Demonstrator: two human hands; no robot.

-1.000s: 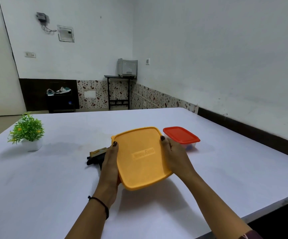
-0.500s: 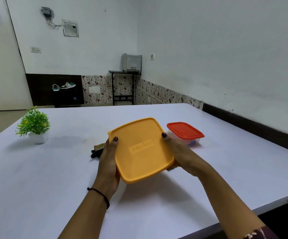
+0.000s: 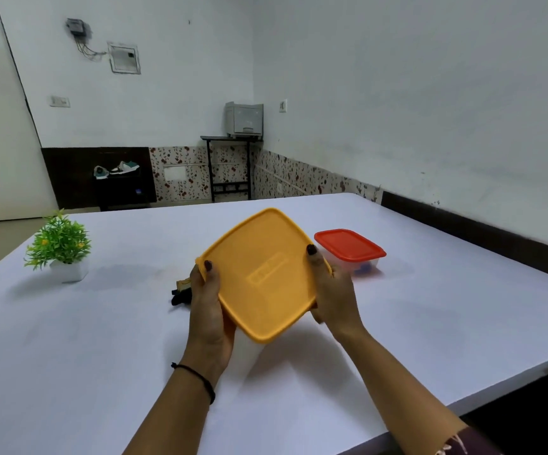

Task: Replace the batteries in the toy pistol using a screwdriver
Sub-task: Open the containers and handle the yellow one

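Both hands hold an orange-lidded box (image 3: pixel 262 274) above the white table (image 3: pixel 101 339), tilted with its lid toward me. My left hand (image 3: pixel 208 310) grips its left edge, thumb on the lid. My right hand (image 3: pixel 333 293) grips the right edge, thumb on top. The black and tan toy pistol (image 3: pixel 182 292) lies on the table behind my left hand, mostly hidden by it. No screwdriver or batteries are visible.
A clear box with a red lid (image 3: pixel 349 251) sits on the table just right of the orange one, something blue inside. A small green plant in a white pot (image 3: pixel 60 247) stands at the far left. The table's near edge runs at lower right.
The orange box has been lifted a little and turned, its far corner now pointing away. Both hands keep their grip on its sides.
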